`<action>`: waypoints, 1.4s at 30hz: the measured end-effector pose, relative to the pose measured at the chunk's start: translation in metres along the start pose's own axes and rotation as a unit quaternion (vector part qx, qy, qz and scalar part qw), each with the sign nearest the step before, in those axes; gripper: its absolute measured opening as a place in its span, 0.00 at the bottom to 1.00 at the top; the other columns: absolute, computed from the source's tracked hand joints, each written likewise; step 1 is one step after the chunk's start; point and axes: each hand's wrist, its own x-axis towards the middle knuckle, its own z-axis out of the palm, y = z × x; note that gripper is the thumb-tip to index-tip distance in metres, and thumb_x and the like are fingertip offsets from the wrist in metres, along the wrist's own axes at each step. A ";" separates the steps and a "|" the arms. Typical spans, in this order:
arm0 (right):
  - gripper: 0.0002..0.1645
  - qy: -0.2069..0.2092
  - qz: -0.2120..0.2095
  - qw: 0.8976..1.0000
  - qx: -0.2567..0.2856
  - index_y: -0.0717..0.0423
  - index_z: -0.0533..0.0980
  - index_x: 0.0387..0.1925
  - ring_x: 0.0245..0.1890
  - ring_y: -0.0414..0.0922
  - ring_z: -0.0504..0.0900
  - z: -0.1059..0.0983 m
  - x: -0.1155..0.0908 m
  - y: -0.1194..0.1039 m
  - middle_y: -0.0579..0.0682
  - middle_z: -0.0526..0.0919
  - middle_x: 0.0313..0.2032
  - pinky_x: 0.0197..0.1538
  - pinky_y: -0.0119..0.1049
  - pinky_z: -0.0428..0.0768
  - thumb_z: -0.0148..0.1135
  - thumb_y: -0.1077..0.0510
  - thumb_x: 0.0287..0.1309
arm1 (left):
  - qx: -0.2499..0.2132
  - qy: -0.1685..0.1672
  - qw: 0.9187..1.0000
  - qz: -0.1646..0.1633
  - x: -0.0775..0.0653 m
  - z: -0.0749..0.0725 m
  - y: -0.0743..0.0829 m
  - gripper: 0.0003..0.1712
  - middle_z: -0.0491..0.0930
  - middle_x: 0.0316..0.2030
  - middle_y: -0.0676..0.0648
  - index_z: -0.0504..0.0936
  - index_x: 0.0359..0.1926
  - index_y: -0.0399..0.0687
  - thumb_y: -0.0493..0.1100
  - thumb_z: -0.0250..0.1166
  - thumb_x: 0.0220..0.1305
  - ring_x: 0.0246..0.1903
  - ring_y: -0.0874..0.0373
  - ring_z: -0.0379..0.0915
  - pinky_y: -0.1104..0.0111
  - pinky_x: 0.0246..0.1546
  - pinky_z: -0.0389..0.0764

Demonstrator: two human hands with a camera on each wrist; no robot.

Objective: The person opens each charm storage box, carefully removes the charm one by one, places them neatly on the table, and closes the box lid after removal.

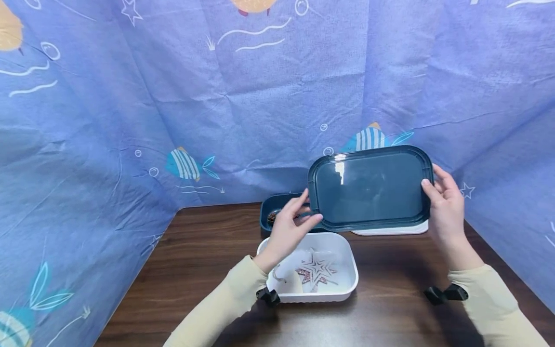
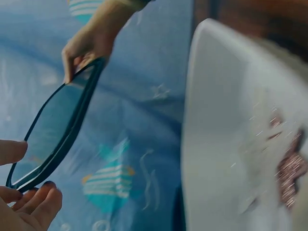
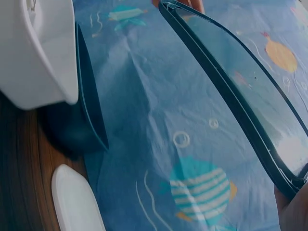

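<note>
A dark teal rectangular lid [image 1: 370, 188] with rounded corners is held up, tilted, above the table. My left hand [image 1: 291, 226] pinches its left end between thumb and fingers. At the opposite end, my right hand [image 1: 447, 207] grips the edge with the thumb on the near face. Below the left hand stands a white box [image 1: 347, 270] holding star-shaped ornaments [image 1: 317, 270], some with reddish glitter. Behind it, partly covered by the lid and left hand, is a dark teal box [image 1: 265, 217] with a small brownish thing inside.
A white lid [image 1: 390, 231] lies on the wooden table [image 1: 208, 250] behind the held lid, mostly hidden by it in the head view. Blue curtain [image 1: 260, 120] with fish prints hangs behind and along both sides of the table.
</note>
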 end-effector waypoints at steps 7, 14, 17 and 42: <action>0.20 0.039 0.005 0.999 0.038 0.56 0.80 0.56 0.38 0.38 0.86 -0.027 0.005 -0.013 0.49 0.87 0.40 0.33 0.28 0.84 0.61 0.72 0.65 | -0.001 -0.078 0.997 -0.014 -0.016 0.030 -0.001 0.42 0.67 0.70 0.48 0.58 0.78 0.50 0.48 0.67 0.69 0.62 0.60 0.73 0.72 0.58 0.74; 0.20 0.049 0.011 0.996 0.072 0.60 0.81 0.54 0.36 0.39 0.87 -0.056 0.005 -0.022 0.51 0.89 0.38 0.32 0.29 0.84 0.59 0.76 0.64 | -0.048 -0.144 0.987 -0.047 -0.026 0.057 0.002 0.44 0.57 0.76 0.52 0.52 0.80 0.54 0.49 0.65 0.71 0.66 0.59 0.69 0.75 0.59 0.72; 0.20 0.057 0.013 0.996 0.069 0.60 0.82 0.54 0.36 0.39 0.87 -0.069 0.003 -0.023 0.51 0.89 0.37 0.32 0.28 0.84 0.59 0.76 0.64 | -0.071 -0.154 0.984 -0.059 -0.029 0.070 0.005 0.44 0.55 0.77 0.50 0.52 0.80 0.52 0.48 0.65 0.71 0.66 0.59 0.69 0.76 0.58 0.72; 0.32 0.138 0.177 0.868 -0.443 0.39 0.60 0.76 0.47 0.29 0.69 -0.147 -0.004 -0.011 0.41 0.66 0.70 0.34 0.18 0.67 0.49 0.50 0.74 | -0.149 -0.164 0.957 -0.188 -0.052 0.156 0.011 0.47 0.50 0.78 0.46 0.51 0.79 0.41 0.43 0.67 0.68 0.65 0.57 0.68 0.77 0.55 0.73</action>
